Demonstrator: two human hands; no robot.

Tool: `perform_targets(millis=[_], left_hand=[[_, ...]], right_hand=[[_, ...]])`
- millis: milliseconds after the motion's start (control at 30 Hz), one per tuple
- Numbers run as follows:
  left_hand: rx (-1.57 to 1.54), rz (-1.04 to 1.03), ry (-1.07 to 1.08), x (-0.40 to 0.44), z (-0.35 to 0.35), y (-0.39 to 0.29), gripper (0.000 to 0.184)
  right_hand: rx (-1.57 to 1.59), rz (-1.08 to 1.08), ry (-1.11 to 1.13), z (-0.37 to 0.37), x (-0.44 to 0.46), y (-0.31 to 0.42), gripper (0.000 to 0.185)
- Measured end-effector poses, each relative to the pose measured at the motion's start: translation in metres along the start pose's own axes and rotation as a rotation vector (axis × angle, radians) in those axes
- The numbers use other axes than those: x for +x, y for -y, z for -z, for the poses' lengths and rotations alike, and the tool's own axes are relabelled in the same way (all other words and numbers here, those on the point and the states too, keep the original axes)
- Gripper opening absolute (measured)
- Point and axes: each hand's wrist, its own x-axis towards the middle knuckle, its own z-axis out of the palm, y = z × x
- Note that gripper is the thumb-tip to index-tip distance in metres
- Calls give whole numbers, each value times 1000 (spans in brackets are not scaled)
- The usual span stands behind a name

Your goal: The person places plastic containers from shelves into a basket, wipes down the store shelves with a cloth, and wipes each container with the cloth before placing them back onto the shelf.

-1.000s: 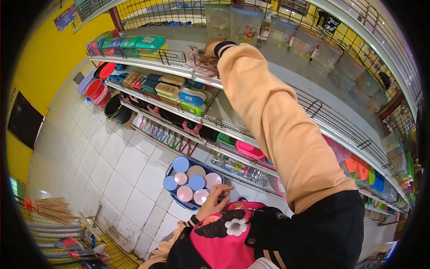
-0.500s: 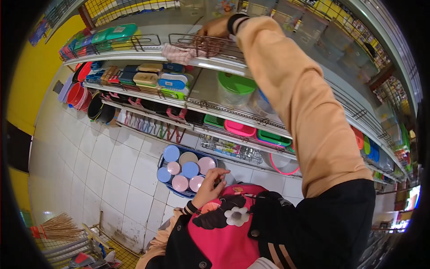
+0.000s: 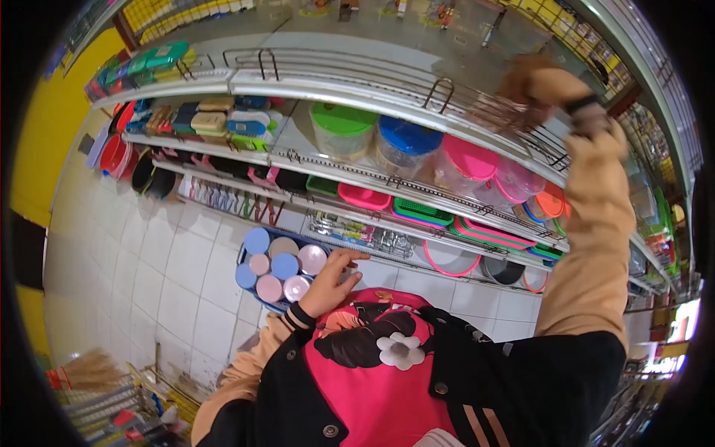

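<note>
Held left hand out low before the body, back upward, fingers partly spread and thumb apart, gripping nothing. Wore a black jacket with peach sleeves, open over a pink shirt with a white flower on the front. Stretched right hand well up and out to the right, blurred, over a crumpled brownish-pink cloth at the front edge of the top shelf. Could not tell, because of the blur, how far closed around the cloth, or whether only pressing on it. Saw a wire guard rail running along that edge, and green cases at its left end. Found on the next shelf down a row of clear tubs with green, blue and pink lids, with brushes to the left. Made out, lower still, a pink basin, stacked green trays and, further left, a line of hangers. Had a blue basket on the white floor tiles near the left hand, filled with round-topped blue, pink and greyish containers. Noticed red buckets farther off, before a yellow wall.
</note>
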Motion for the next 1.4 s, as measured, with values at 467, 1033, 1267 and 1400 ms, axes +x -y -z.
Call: perform_targets(millis=[467,1033,1267,1400], left_hand=[[-125,683,-337,-59,-26,161,13],[675,1303,-567,-170,49,332,73],[434,1193,-809,-136,88,403,76],[744,1043,-550,-132,101,468,82]], right_hand=[[949,-477,-39,-288,-189,119,27],[926,-308,487,-392,-210,235,30],[1059,-590,634,-382,-211,255,27],[1022,-543,652,-378,-211,275,30]])
